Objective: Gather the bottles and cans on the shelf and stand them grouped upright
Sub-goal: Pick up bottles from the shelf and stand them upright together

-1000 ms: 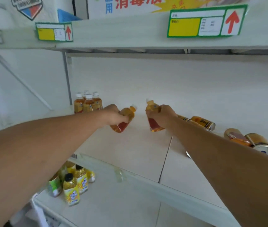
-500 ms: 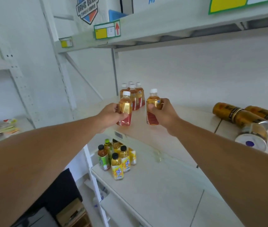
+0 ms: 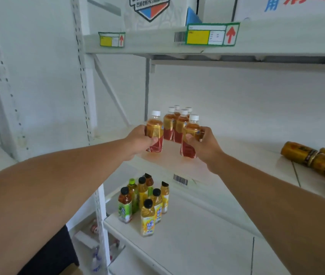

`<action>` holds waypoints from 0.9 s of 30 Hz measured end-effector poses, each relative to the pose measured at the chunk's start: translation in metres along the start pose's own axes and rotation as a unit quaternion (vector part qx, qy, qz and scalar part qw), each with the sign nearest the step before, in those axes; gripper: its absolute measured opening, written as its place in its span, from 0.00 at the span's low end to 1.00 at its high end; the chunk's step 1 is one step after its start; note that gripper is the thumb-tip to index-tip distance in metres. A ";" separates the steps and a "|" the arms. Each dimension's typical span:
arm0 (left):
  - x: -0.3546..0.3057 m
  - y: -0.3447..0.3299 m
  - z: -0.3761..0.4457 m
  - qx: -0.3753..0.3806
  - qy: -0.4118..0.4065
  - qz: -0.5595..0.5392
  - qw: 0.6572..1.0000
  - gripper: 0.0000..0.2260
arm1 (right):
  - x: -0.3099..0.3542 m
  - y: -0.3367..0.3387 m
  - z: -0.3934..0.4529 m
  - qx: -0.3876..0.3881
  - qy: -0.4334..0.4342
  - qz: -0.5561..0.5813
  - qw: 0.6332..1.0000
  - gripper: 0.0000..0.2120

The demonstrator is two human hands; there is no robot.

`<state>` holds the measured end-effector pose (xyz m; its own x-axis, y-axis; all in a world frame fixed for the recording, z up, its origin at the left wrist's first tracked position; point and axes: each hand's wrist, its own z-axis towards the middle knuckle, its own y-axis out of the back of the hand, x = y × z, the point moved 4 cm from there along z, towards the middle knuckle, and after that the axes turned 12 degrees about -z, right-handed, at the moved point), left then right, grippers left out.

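My left hand (image 3: 140, 140) grips a small amber tea bottle (image 3: 154, 133) with a white cap and red-gold label, held upright. My right hand (image 3: 204, 144) grips a matching tea bottle (image 3: 190, 135), also upright. Both are low over the white shelf (image 3: 237, 155), just in front of a standing group of several identical bottles (image 3: 175, 124) at the shelf's left rear corner. Whether the held bottles rest on the shelf I cannot tell. Gold cans (image 3: 308, 155) lie on their sides at the right of the same shelf.
The shelf below holds a standing cluster of yellow and green drink bottles (image 3: 145, 203). An upper shelf (image 3: 257, 40) with yellow price tags hangs overhead. A white perforated upright post (image 3: 84, 80) stands at left. A barcode sticker (image 3: 180, 180) marks the shelf's front edge.
Both hands turned their bottles from tilted to upright and carried them left and back toward the standing group. The view swung left, so the lying cans moved to the right edge.
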<state>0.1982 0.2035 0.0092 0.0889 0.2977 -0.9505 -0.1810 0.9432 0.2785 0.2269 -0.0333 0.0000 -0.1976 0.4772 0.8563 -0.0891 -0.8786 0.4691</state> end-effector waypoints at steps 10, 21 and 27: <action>0.015 0.011 0.064 0.053 -0.011 -0.007 0.998 0.10 | 0.013 -0.043 0.022 -0.055 0.004 -0.003 0.998 0.20; 0.037 -0.004 0.091 0.072 -0.064 -0.005 0.995 0.22 | -0.003 -0.060 0.043 -0.103 0.007 -0.087 0.991 0.29; 0.043 -0.015 0.095 0.096 -0.071 0.035 0.992 0.21 | -0.010 -0.069 0.050 -0.129 0.011 -0.168 0.977 0.27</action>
<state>0.2975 0.2161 -0.0229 0.2217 0.3681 -0.9030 -0.0020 0.9262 0.3770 0.2839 0.0233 -0.0296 -0.1365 0.7415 0.6569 -0.3950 -0.6489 0.6503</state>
